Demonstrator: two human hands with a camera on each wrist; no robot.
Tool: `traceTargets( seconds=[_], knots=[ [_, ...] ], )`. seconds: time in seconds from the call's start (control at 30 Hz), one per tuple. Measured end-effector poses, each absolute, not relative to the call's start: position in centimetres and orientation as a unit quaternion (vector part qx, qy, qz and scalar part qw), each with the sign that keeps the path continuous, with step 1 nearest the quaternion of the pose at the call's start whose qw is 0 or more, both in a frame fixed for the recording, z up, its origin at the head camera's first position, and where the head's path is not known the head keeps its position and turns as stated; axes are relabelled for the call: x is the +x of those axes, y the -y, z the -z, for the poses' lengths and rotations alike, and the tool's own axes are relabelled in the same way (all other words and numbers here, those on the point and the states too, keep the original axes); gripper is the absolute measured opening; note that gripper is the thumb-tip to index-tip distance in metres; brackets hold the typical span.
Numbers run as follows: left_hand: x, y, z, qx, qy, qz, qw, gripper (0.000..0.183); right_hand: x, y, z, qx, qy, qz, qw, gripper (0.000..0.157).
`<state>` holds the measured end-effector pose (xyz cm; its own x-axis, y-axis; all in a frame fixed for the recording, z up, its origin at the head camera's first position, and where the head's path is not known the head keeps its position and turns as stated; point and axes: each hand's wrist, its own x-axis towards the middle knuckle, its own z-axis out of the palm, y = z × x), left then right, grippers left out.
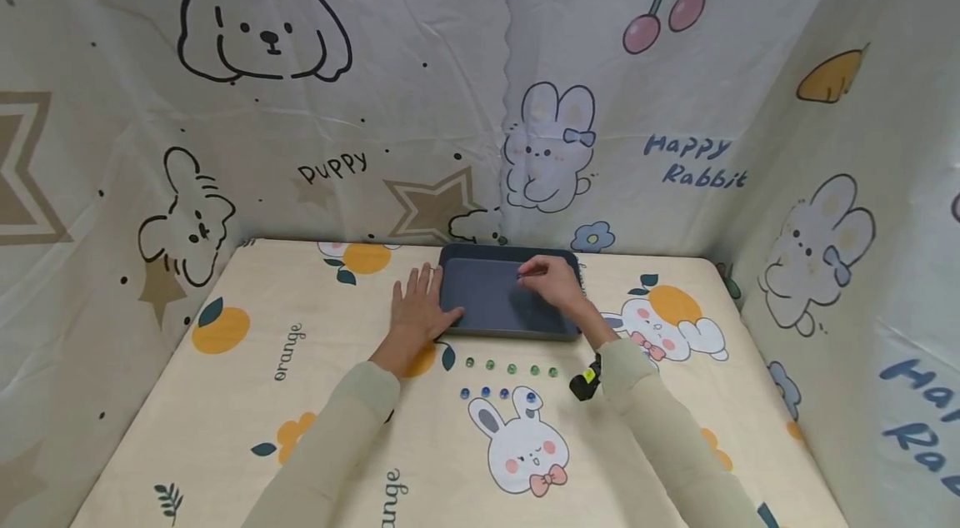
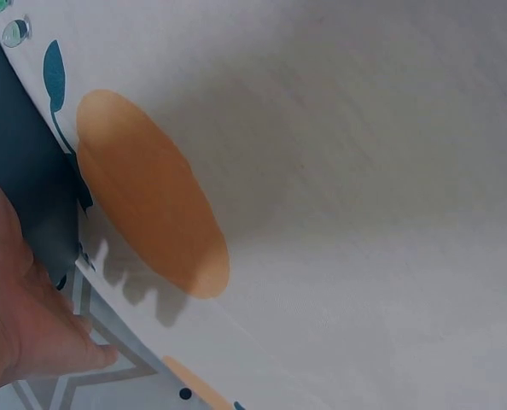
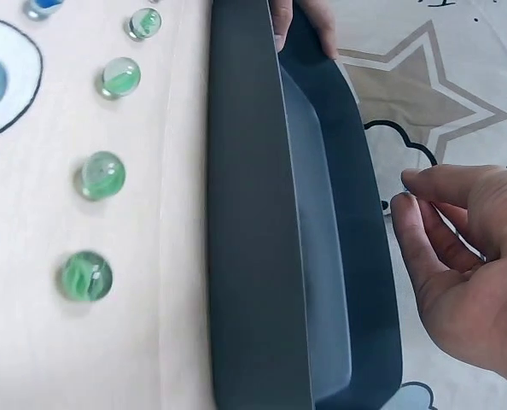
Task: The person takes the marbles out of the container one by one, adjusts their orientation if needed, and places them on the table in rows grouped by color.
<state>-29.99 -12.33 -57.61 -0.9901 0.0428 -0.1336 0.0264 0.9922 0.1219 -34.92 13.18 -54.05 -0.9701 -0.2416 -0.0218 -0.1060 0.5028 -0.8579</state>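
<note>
A dark grey rectangular tray [image 1: 483, 291] lies at the table's back edge. Beside its left end my left hand [image 1: 418, 307] is spread flat, with the thumb at the tray's rim. My right hand [image 1: 553, 282] is over the tray's right half, its thumb and index finger pinched together. In the right wrist view, a bluish glint shows between those fingertips [image 3: 411, 205]; it looks like a small marble, mostly hidden by them. In front of the tray, several green marbles [image 1: 512, 369] form a row, and nearer to me lies a row of several blue marbles [image 1: 504, 394].
The table is covered with a cream cloth [image 1: 330, 395] printed with oranges and rabbits. Printed fabric [image 1: 420, 112] hangs behind the tray and along both sides. A black strap device with a yellow mark [image 1: 587, 379] sits at my right wrist, right of the marbles.
</note>
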Motion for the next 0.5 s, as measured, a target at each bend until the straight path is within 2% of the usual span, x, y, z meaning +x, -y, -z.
traceTargets(
  seconds=[0.23, 0.5],
  knots=[
    [-29.9, 12.4, 57.3, 0.018, -0.996, -0.062, 0.068, 0.095, -33.3, -15.5, 53.2, -0.089, -0.862, 0.493, 0.075, 0.015],
    [-29.9, 12.5, 57.4, 0.02, -0.995, -0.068, 0.065, 0.094, -29.2, -17.5, 52.5, -0.082, -0.861, 0.493, 0.096, 0.015]
  ],
)
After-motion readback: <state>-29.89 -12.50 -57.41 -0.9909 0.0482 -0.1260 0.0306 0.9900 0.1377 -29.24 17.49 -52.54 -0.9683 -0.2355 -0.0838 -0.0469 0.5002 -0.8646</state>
